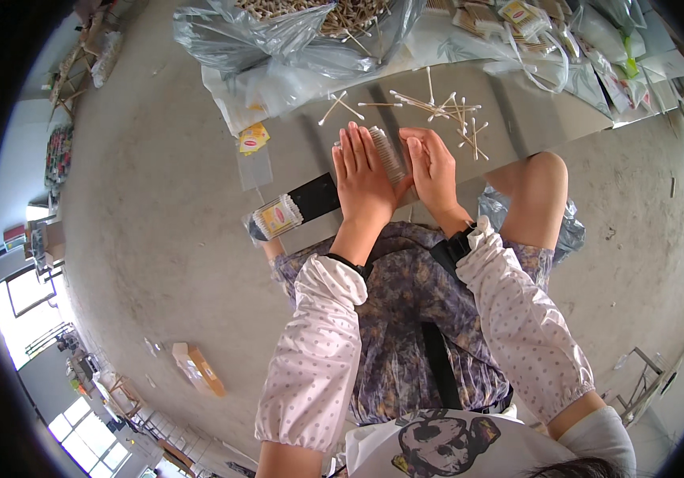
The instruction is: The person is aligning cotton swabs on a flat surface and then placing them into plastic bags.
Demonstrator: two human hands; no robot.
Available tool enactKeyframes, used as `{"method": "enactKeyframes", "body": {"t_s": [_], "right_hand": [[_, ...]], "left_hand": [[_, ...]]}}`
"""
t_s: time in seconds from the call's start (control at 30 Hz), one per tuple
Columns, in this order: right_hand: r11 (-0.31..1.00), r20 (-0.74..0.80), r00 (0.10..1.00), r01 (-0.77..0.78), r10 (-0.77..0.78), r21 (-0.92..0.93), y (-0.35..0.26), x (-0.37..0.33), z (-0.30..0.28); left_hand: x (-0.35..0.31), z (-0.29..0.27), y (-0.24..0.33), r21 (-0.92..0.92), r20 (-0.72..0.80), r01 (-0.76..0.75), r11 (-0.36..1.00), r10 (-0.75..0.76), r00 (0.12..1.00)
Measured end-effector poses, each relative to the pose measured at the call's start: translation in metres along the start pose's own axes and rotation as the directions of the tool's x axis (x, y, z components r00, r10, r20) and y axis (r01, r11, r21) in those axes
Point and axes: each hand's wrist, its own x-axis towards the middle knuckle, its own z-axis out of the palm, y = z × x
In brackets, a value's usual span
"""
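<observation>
A packed row of cotton swabs [390, 156] lies on the metal table between my hands. My left hand [362, 175] rests flat over its left part, fingers stretched out and hiding some of it. At the row's right side stands my right hand [435, 171], cupped on its edge with bent fingers and the thumb raised; nothing shows in its grasp. Loose cotton swabs [437, 107] are scattered beyond my hands. To the left, a filled pack of cotton swabs [278, 216] with a yellow and red label sits at the end of a black strip [314, 197].
A grey plastic bag [278, 40] with a heap of swabs stands at the far side. More packs [525, 17] lie at the far right. A yellow label card [254, 138] is at the table's left edge [256, 171]. An open cardboard box [199, 370] is on the floor.
</observation>
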Motion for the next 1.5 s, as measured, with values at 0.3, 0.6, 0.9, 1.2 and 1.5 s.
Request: {"method": "enactKeyframes", "body": {"t_s": [0.3,0.6,0.9,1.2,1.5], "right_hand": [[1.000,0.064,0.998,0.002,-0.001,-0.017,0.000,0.002,-0.002],[0.982,0.308,0.942,0.165,-0.130,-0.092,-0.006,0.008,-0.011],[0.969,0.025,0.996,-0.091,0.088,0.228,0.011,0.006,-0.024],[0.878,-0.140,0.964,-0.138,0.225,0.459,0.013,-0.006,-0.041],[0.899,-0.117,0.971,-0.143,0.209,0.415,0.020,-0.007,-0.041]], "left_hand": [[-0.006,0.003,0.001,0.063,0.044,-0.004,0.998,0.002,0.999],[-0.012,0.000,-0.002,-0.135,0.007,0.009,0.991,-0.008,1.000],[-0.050,-0.012,-0.025,-0.384,-0.165,0.023,0.923,-0.093,0.982],[-0.055,-0.015,-0.029,-0.358,-0.141,0.090,0.929,-0.149,0.979],[-0.049,-0.013,-0.025,-0.300,-0.143,0.081,0.951,-0.128,0.981]]}}
